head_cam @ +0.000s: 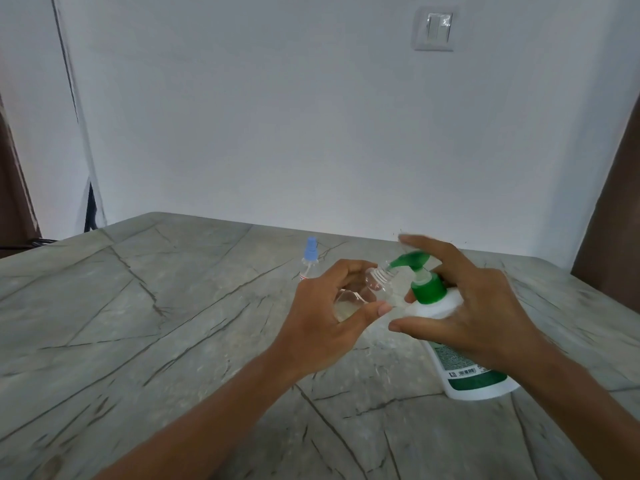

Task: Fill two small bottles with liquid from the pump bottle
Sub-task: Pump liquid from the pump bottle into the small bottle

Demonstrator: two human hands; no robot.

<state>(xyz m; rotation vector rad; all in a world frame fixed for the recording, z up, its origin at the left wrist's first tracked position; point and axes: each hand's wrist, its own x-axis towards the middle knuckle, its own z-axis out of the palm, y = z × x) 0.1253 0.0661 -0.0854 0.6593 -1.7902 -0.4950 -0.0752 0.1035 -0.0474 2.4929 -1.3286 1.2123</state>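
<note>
left hand (325,327) grips clear uncapped bottle (375,280) | right hand (485,313) over green pump (410,259)

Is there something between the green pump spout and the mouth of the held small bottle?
Nothing visible. The left hand tilts the uncapped clear bottle, its mouth right at the green spout.
</note>
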